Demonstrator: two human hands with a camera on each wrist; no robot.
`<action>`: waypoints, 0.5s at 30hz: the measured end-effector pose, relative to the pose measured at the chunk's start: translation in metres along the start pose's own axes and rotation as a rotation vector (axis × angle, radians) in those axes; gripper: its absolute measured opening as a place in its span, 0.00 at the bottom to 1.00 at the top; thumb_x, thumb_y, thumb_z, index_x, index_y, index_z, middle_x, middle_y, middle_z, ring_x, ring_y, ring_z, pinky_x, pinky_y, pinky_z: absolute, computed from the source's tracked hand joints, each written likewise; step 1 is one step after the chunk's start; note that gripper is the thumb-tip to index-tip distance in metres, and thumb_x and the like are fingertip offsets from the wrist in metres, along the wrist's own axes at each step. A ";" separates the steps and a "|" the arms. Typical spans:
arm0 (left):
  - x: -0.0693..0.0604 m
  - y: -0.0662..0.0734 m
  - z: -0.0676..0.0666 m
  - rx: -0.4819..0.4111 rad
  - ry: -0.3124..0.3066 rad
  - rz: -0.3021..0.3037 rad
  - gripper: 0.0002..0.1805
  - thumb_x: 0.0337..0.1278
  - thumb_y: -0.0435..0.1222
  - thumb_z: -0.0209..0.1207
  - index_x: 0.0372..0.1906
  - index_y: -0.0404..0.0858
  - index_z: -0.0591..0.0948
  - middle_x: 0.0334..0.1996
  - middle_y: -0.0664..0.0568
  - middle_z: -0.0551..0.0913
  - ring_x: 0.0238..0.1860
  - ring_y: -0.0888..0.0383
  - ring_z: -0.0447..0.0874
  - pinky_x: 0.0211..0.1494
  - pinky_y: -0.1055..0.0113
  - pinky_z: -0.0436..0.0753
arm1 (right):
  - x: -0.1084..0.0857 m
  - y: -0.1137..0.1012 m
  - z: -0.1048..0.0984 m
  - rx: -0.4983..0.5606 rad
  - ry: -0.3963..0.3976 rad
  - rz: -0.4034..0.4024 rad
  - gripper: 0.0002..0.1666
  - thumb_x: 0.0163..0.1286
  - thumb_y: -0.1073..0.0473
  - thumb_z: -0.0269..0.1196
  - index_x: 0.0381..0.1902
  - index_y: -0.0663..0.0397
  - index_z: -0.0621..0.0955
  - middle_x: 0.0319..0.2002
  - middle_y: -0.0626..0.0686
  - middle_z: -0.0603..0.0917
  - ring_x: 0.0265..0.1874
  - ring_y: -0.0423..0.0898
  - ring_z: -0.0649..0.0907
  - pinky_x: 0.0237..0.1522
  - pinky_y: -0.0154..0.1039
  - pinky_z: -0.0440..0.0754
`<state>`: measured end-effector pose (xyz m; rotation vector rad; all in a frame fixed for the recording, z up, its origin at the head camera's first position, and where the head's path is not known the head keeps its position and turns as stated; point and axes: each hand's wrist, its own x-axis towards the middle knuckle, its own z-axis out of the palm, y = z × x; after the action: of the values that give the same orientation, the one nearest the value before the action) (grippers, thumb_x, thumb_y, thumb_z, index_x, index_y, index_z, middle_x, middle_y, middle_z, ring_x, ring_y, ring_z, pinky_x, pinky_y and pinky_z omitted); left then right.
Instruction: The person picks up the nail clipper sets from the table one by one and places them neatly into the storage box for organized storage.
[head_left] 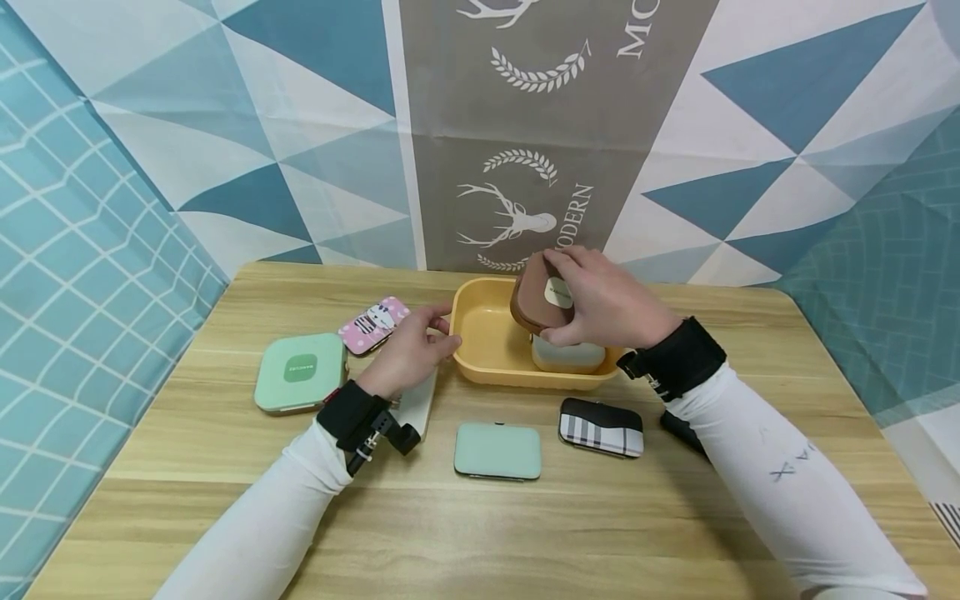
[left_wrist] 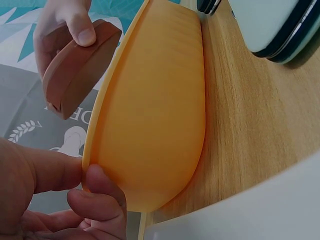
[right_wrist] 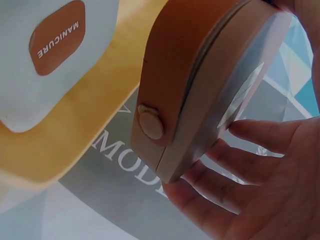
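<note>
Resting between eight and nine o'clock from the yellow tray [head_left: 490, 332], a rounded-square mint case [head_left: 300, 372] is showing a smooth face. A pink dotted case [head_left: 372, 325] is lying at nine o'clock. At that hour, the left grip [head_left: 412, 350] is pinching the tray's rim; the thin wall is probably behaving as light, slightly flexible plastic, easiest to hold there. The brown case [head_left: 536, 298] is hanging tilted above the tray, towards twelve o'clock, while a pale grey case [head_left: 567, 358] is sitting inside at four. A hard-edged plaid case [head_left: 602, 427] is lying on the wood-grained surface [head_left: 427, 533] between four and five o'clock. The right grip [head_left: 609, 302] is pinching the brown case by its rounded edges. That leathery, stiff-looking shell is likely weighing little and slipping only slightly; its edges are probably offering better purchase than the strap [right_wrist: 170, 70].
</note>
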<state>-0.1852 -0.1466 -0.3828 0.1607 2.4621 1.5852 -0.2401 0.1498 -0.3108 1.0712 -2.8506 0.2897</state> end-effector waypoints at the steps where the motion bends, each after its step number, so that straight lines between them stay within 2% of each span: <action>1: 0.000 0.000 0.000 0.001 -0.001 0.001 0.33 0.76 0.30 0.60 0.80 0.31 0.65 0.52 0.40 0.75 0.41 0.44 0.81 0.42 0.66 0.82 | 0.001 -0.001 0.001 0.002 -0.005 -0.001 0.69 0.52 0.36 0.80 0.79 0.71 0.64 0.73 0.70 0.70 0.71 0.66 0.70 0.70 0.58 0.73; 6: 0.000 0.000 0.001 -0.014 0.000 0.003 0.33 0.76 0.30 0.60 0.80 0.31 0.65 0.52 0.40 0.74 0.40 0.43 0.81 0.41 0.67 0.82 | 0.005 -0.004 0.005 0.004 -0.012 -0.005 0.69 0.51 0.36 0.80 0.79 0.70 0.64 0.72 0.70 0.70 0.73 0.67 0.69 0.71 0.58 0.72; 15: 0.000 0.000 0.001 -0.020 0.004 0.000 0.33 0.76 0.30 0.60 0.80 0.32 0.65 0.52 0.40 0.74 0.41 0.43 0.81 0.42 0.66 0.82 | 0.013 -0.006 0.013 0.006 -0.003 -0.043 0.68 0.51 0.36 0.78 0.78 0.71 0.65 0.67 0.66 0.74 0.63 0.62 0.75 0.67 0.53 0.76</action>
<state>-0.1845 -0.1457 -0.3832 0.1553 2.4482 1.6113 -0.2455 0.1344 -0.3205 1.1331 -2.8270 0.2938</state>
